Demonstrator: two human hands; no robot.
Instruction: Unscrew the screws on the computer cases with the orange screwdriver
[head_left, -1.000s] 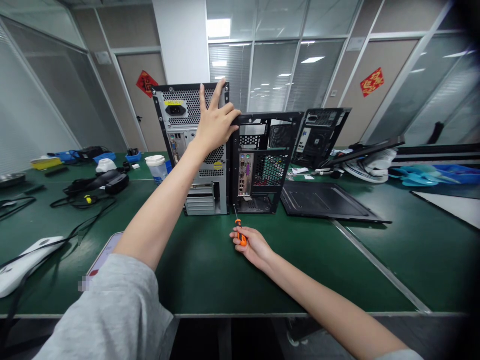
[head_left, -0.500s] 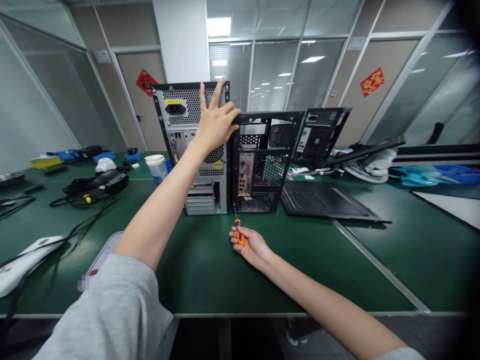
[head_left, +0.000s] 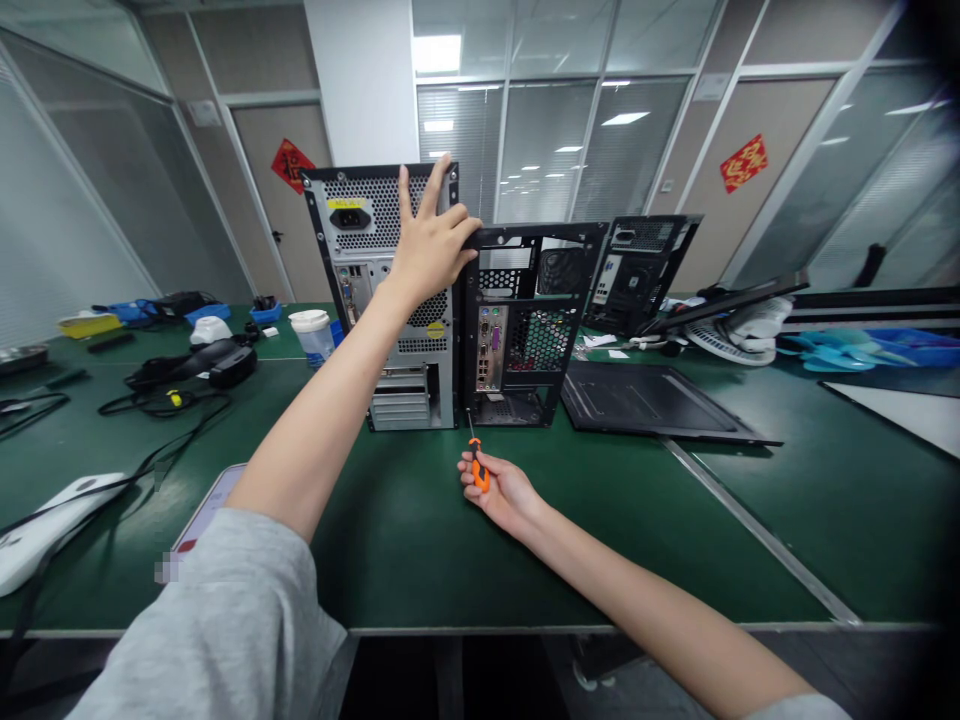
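Observation:
My left hand (head_left: 435, 245) lies against the upper right of the silver-backed computer tower (head_left: 390, 230), its fingers spread. The outer fingers reach the top left corner of the black computer case (head_left: 541, 340) standing beside it. In my right hand (head_left: 510, 495), palm up, is an orange and black screwdriver (head_left: 481, 473), held between thumb and fingers. Its thin shaft points up, and the tip is at the lower left edge of the black case's back. Whether the tip sits in a screw is too small to tell.
A black side panel (head_left: 649, 402) lies right of the cases, with another computer tower (head_left: 637, 275) behind it. To the left are a white cup (head_left: 311, 335), black straps (head_left: 202, 420) and a phone (head_left: 214, 505). A white panel (head_left: 907, 415) lies far right.

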